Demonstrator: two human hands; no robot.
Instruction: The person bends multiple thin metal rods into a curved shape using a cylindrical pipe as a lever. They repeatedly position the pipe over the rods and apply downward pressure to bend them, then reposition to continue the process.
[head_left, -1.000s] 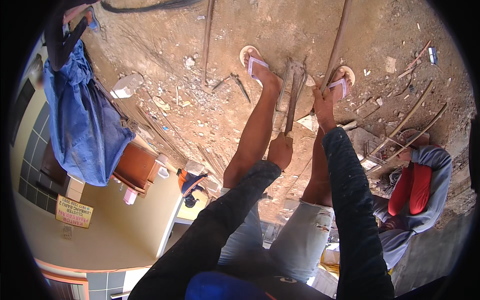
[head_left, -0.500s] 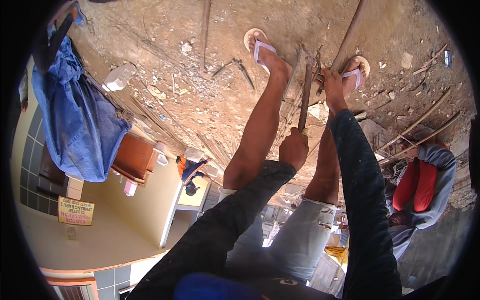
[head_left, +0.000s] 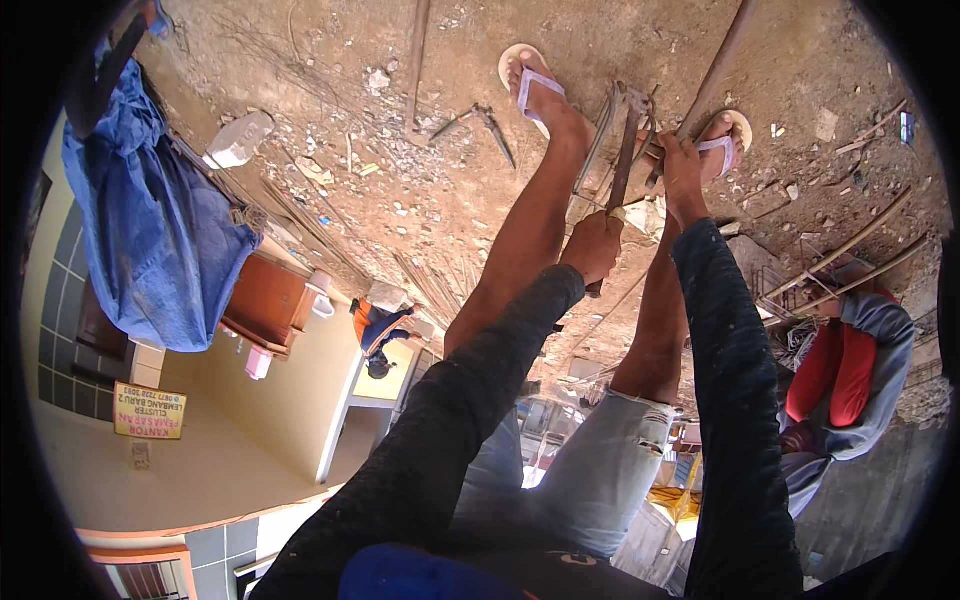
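Observation:
My left hand (head_left: 597, 245) is closed around a dark, bar-like tool (head_left: 627, 150), whose short lower end sticks out below the fist. The tool's far end lies among several thin metal rods (head_left: 598, 140) between my feet. Beside my right foot (head_left: 722, 148), my right hand (head_left: 685, 172) is bent around the low end of a long brown bar (head_left: 717, 68). That bar slants away to the upper right. Fingers partly hide where it meets the rods. My feet, in light sandals, stand apart on the dirt.
Left of my feet lie a V-shaped dark metal tool (head_left: 490, 125), a brown pole (head_left: 418, 65) and a pale block (head_left: 240, 138). A blue tarp (head_left: 150, 220) hangs at the left. Another person (head_left: 850, 360) is at the right, near thin poles (head_left: 850, 250); a further one (head_left: 378, 335) is behind.
My left hand has moved up the picture, toward my feet, and the tool's lower end now shows below it. The right hand stays at the brown bar; the whole view has shifted slightly.

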